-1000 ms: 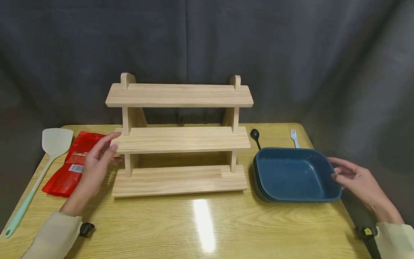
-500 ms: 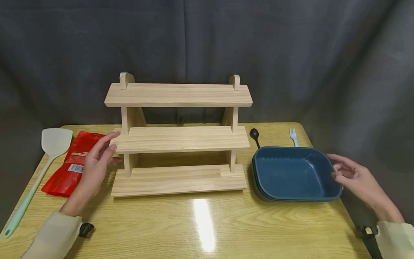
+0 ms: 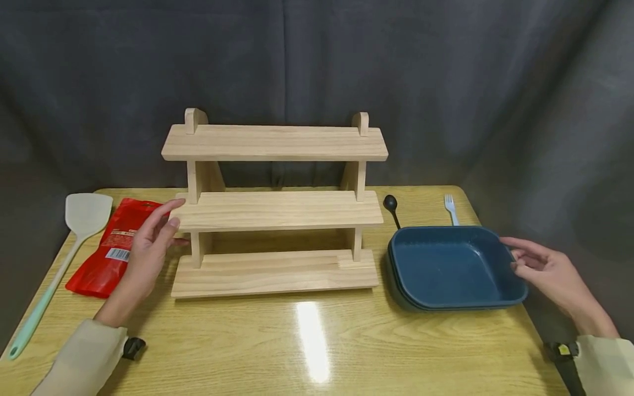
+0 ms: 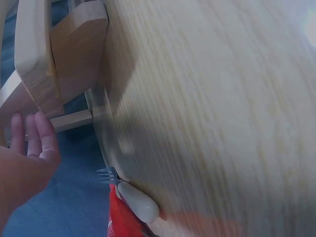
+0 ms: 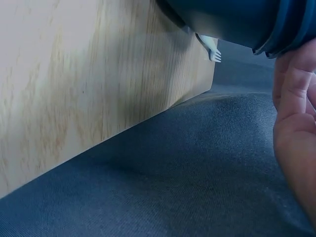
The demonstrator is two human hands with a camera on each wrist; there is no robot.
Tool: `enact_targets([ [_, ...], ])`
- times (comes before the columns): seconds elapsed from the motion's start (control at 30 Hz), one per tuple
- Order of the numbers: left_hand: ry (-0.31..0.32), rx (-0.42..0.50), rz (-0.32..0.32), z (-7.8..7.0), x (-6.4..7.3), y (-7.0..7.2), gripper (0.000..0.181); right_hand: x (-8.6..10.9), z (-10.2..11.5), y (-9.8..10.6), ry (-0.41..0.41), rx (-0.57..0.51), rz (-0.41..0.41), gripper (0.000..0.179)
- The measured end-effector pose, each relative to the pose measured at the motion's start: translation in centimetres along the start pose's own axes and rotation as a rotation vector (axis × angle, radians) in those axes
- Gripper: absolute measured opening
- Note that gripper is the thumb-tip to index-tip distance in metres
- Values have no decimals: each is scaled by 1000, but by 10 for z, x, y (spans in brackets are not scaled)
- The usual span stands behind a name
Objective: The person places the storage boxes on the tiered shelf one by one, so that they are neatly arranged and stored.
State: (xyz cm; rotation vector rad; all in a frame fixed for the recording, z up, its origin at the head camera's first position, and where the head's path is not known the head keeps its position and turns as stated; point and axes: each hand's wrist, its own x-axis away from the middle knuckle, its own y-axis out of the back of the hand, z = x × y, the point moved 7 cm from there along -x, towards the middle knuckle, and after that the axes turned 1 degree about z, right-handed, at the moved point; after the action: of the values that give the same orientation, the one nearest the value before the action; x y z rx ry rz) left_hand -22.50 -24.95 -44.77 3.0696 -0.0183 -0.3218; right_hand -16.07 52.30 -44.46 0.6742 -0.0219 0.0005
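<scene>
A three-tier wooden display shelf (image 3: 277, 209) stands on the table. My left hand (image 3: 148, 247) holds the left end of its middle board, thumb and index finger at the board's edge. In the left wrist view, the fingertips (image 4: 47, 121) meet the underside of the board's corner. At the right, my right hand (image 3: 550, 272) pinches the right rim of a dark blue rectangular basin (image 3: 455, 269). More than one rim shows, stacked closely. In the right wrist view, the fingers (image 5: 291, 89) are at the basin's rims, with part of the hand outside the frame.
A red pouch (image 3: 104, 269) and a white spatula (image 3: 88, 214) with a mint handle lie at the left. Behind the basin are a black spoon (image 3: 390, 203) and a pale blue fork (image 3: 449, 206). A grey curtain (image 3: 317, 66) hangs behind the table (image 3: 238, 352).
The basin's right side has shifted slightly right and toward the front, with my right hand still at its rim. My left hand stays at the shelf.
</scene>
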Motion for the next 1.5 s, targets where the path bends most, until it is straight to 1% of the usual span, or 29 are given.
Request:
enact_targets([
  [0.17,6,-21,-7,0,0,0,48,4,4,2,20,-21,-30,49],
  [0.33,1,7,-8,1,1,0,48,6,7,3,6,2,-75,48],
  [0.5,0,20,-7,2,2,0,48,6,9,4,3,16,-92,47],
  [0.67,-3,22,-5,1,1,0,48,6,9,8,-1,-4,-129,47],
  [0.93,-12,19,-6,0,0,-1,48,3,14,14,4,-70,-185,48],
  [1.17,-18,23,-6,-1,-1,-3,47,2,24,20,-2,-58,-273,50],
  [1.33,-23,16,-9,0,-1,-3,47,-1,35,25,-20,-76,-304,49],
  [1.5,-4,47,1,3,1,-4,48,1,45,28,-34,-113,-331,48],
])
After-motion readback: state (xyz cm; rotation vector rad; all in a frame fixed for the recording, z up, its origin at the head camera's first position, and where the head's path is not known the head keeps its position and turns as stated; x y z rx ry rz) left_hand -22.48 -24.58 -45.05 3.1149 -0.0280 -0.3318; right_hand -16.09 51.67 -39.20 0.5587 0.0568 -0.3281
